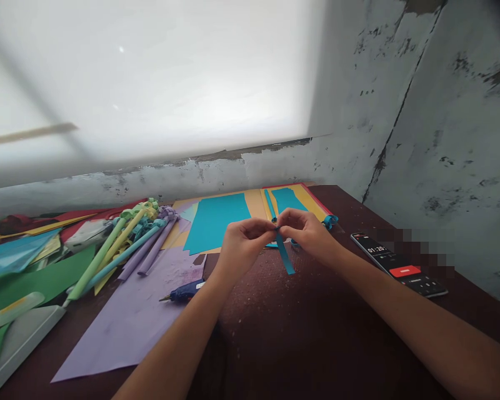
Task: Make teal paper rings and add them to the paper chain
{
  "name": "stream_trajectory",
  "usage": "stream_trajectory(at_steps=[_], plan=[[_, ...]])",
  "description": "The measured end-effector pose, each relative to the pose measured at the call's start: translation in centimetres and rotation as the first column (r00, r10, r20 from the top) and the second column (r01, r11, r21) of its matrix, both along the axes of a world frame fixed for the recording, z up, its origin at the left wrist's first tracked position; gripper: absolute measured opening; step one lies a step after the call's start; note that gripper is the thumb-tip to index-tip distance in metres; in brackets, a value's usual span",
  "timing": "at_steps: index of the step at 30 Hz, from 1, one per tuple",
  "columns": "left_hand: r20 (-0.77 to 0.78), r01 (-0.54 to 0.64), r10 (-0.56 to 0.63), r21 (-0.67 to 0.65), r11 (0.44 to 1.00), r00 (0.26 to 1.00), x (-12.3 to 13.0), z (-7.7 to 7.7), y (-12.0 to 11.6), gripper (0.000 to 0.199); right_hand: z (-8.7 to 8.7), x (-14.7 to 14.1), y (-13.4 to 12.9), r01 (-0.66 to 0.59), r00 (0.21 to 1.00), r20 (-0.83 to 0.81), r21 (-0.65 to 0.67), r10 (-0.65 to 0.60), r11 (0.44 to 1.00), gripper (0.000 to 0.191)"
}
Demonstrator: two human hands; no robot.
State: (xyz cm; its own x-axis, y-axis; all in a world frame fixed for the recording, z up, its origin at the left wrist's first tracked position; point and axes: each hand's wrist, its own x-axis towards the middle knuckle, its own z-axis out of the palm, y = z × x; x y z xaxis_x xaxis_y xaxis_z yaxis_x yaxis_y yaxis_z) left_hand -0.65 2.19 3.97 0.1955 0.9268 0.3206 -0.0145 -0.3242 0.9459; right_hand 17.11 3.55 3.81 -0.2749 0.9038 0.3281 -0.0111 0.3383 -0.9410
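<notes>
My left hand (250, 239) and my right hand (298, 230) meet over the dark table, fingertips pinched together on one end of a narrow blue paper strip (285, 254). The strip's free end hangs down below the fingers. Just behind my hands lie a rolled blue paper tube (270, 204) and cut blue paper pieces (289, 200). A curled blue piece (330, 221) sits right of my right hand. Blue sheets (219, 219) lie behind my left hand.
A glue gun (183, 291) rests on lilac paper (137, 322), partly behind my left forearm. Rolled paper stems with curled tops (120, 239) and green sheets (45, 280) are at left. A phone (395, 264) lies at right. Behind the table stands a wall (275, 166).
</notes>
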Motion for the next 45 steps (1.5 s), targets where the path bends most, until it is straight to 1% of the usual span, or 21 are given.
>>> stream_trajectory(at_steps=[2,5,8,13,18,25,31,35,38,43,45], plan=[[0.029,-0.002,0.003,-0.027,1.0,1.0,0.06,0.19,-0.04,0.016,-0.05,0.03,0.03,-0.02,1.0,-0.002,-0.008,0.02,1.0,0.006],[0.066,0.028,-0.023,-0.065,0.998,0.998,0.07,0.37,-0.11,0.015,-0.16,0.07,0.04,-0.048,0.999,-0.008,-0.019,0.048,0.999,0.008],[0.086,0.048,-0.042,-0.069,0.996,0.995,-0.02,0.28,-0.07,0.016,-0.31,0.08,0.08,-0.033,0.999,-0.012,-0.013,0.033,0.999,0.005],[0.062,0.036,-0.032,-0.053,0.998,0.998,-0.11,0.09,0.05,0.021,-0.46,0.09,0.24,-0.034,0.999,-0.04,-0.015,0.033,0.999,0.006],[0.081,-0.004,0.009,-0.065,0.998,0.997,0.01,0.26,-0.03,0.016,-0.29,0.12,0.12,-0.073,0.997,-0.038,-0.041,0.071,0.997,0.008],[0.026,-0.016,0.017,-0.009,1.0,1.0,-0.03,0.01,0.05,0.019,-0.36,0.02,0.2,-0.034,0.999,-0.032,-0.044,0.033,0.998,0.006],[0.033,-0.032,0.033,-0.011,0.999,0.999,-0.07,0.08,0.02,0.011,-0.34,0.03,0.18,-0.074,0.996,-0.061,-0.072,0.07,0.995,0.01],[0.017,-0.014,0.014,0.006,1.0,1.0,-0.11,0.08,0.01,0.015,-0.48,0.11,0.24,-0.047,0.998,-0.04,-0.07,0.044,0.996,0.008],[0.019,0.013,-0.012,-0.019,1.0,1.0,-0.12,0.1,-0.03,0.019,-0.5,0.15,0.28,-0.023,0.998,-0.055,-0.067,0.019,0.998,0.008],[0.024,-0.048,0.049,-0.057,0.997,0.998,-0.15,0.31,-0.11,0.012,-0.18,0.14,0.07,-0.061,0.995,-0.083,-0.11,0.052,0.992,0.012],[0.038,-0.051,0.053,-0.055,0.997,0.998,-0.13,0.35,-0.13,0.011,-0.13,0.11,0.01,-0.067,0.995,-0.081,-0.126,0.057,0.99,0.013]])
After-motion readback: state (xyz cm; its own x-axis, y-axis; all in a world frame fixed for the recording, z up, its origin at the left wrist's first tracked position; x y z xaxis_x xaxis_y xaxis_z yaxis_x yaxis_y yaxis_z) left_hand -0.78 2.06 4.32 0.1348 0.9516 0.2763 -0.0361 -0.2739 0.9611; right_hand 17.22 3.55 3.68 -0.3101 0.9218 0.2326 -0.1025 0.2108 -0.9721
